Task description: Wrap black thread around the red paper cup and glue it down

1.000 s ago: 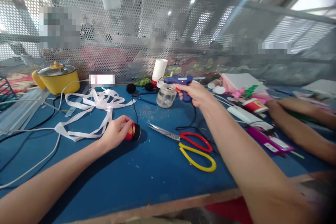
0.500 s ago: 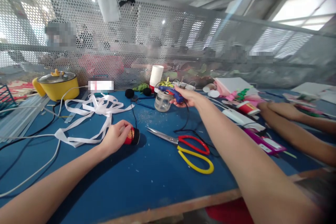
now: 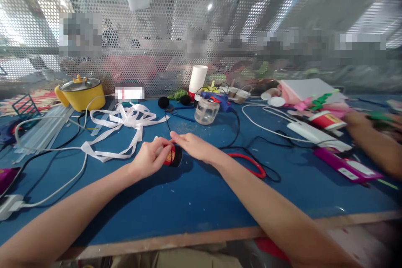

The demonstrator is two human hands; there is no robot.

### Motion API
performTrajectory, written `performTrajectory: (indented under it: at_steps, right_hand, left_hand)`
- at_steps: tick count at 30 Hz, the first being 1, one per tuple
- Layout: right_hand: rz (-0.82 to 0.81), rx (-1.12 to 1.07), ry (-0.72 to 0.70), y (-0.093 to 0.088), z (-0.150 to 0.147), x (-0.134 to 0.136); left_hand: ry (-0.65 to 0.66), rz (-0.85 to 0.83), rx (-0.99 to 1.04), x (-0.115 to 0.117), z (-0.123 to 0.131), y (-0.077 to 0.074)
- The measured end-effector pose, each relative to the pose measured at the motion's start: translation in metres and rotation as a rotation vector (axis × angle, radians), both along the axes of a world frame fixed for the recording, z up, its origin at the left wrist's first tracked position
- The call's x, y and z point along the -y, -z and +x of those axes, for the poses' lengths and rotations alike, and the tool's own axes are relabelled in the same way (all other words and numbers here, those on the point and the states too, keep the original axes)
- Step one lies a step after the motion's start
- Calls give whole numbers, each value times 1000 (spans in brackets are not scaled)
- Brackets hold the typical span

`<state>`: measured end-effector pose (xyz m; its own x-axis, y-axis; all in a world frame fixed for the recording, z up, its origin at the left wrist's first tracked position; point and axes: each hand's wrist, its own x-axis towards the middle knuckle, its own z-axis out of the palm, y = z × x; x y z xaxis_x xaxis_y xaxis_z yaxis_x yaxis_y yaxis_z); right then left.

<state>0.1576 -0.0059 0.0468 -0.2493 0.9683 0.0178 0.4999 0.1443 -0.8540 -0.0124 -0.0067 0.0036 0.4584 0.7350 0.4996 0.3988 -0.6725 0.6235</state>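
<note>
My left hand (image 3: 150, 160) is closed round a small red and black cylinder (image 3: 173, 157) lying on the blue table (image 3: 176, 201). My right hand (image 3: 194, 146) rests its stretched-out fingers on the top of that cylinder and holds nothing. The blue glue gun (image 3: 220, 100) lies at the back beside a clear glass jar (image 3: 206, 111), well away from both hands. Its black cord (image 3: 251, 140) runs across the table behind my right wrist. A red scissor handle (image 3: 251, 163) shows just past my right forearm, which hides the blades.
A loose white ribbon (image 3: 125, 121) lies left of my hands, and a yellow pot (image 3: 81, 92) stands at the back left. A white power strip (image 3: 309, 132), a purple packet (image 3: 345, 166) and another person's arm (image 3: 373, 144) are on the right. A mesh screen (image 3: 176, 29) closes the far side.
My right hand has left the glue gun lying by the jar and come back to the cylinder held in my left hand. The view has tilted down and shifted slightly.
</note>
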Motion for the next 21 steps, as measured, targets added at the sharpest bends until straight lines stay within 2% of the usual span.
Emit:
performTrajectory:
  at_steps: [3,7,11,17,21]
  right_hand:
    - [-95,-116,-26,12,-7,-3]
    - [-108,-234,21,16,-3,-2]
    - [-116,-232,49,19,4,2]
    - [-144,-232,-34,18,-1,11]
    - [-95,-264,57,18,-4,13]
  left_hand:
    - [106,95,-50,5,1,0]
    - [183,156,-56,8,1,-1]
    - [210,208,-63,9,1,-2]
    - [306,332,-142,11,1,-2]
    - [330,300,-127,10,2,0]
